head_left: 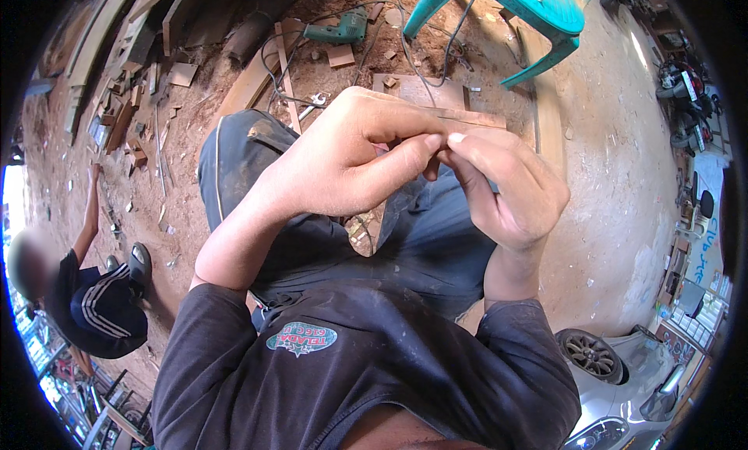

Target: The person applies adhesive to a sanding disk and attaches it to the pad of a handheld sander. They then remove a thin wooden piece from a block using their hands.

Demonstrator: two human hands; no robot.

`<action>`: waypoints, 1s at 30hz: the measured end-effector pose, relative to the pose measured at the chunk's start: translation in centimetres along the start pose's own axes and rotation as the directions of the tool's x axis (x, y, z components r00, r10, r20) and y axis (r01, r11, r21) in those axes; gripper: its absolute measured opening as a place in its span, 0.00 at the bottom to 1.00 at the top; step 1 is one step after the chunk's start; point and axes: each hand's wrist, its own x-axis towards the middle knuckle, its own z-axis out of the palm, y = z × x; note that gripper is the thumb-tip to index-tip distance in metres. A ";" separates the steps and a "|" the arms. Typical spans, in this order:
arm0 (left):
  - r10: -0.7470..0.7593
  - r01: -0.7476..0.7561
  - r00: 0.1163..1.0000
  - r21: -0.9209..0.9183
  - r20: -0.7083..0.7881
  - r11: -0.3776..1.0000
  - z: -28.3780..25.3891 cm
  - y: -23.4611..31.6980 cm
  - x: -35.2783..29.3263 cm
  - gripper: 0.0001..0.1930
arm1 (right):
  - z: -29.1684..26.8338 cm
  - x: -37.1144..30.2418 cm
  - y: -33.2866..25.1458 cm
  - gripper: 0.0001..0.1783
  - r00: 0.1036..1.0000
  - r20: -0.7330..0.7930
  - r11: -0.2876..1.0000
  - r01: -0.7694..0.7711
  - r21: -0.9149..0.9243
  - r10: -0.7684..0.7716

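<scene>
My left hand [360, 150] and my right hand [518, 187] meet in front of me above my knees. Both are closed in a pinch, with thumb tips and fingertips almost touching. Whatever sits between the fingertips is too small or too hidden to make out. Just beyond the fingers shows a thin wooden strip [477, 118]; whether it touches them I cannot tell. Farther off, a flat brown board [436, 96] lies on the ground, and a metal wrench [317, 100] rests beyond my left hand.
A green power drill [339, 28] with a dark cable lies ahead on the dirt floor. A teal plastic chair [538, 15] stands at the far right. Wood offcuts [134, 127] and long planks [105, 37] are at left, near a crouching person [101, 306]. A silver car [623, 376] is at lower right.
</scene>
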 end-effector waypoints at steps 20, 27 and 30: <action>-0.019 0.020 1.000 -0.056 0.017 0.998 -0.2 0.7 -0.1 0.12 | -0.3 0.5 -0.5 0.16 1.000 0.007 1.000 0.022 -0.006 -0.022; -0.041 0.042 0.999 -0.092 0.014 0.995 -0.2 1.0 -0.2 0.12 | -0.5 0.6 -0.8 0.13 1.000 0.024 1.000 0.002 0.006 -0.002; 0.008 -0.009 1.000 -0.076 -0.004 0.997 -0.2 0.6 -0.1 0.11 | -0.5 0.7 -0.7 0.13 1.000 0.022 1.000 0.003 0.024 -0.003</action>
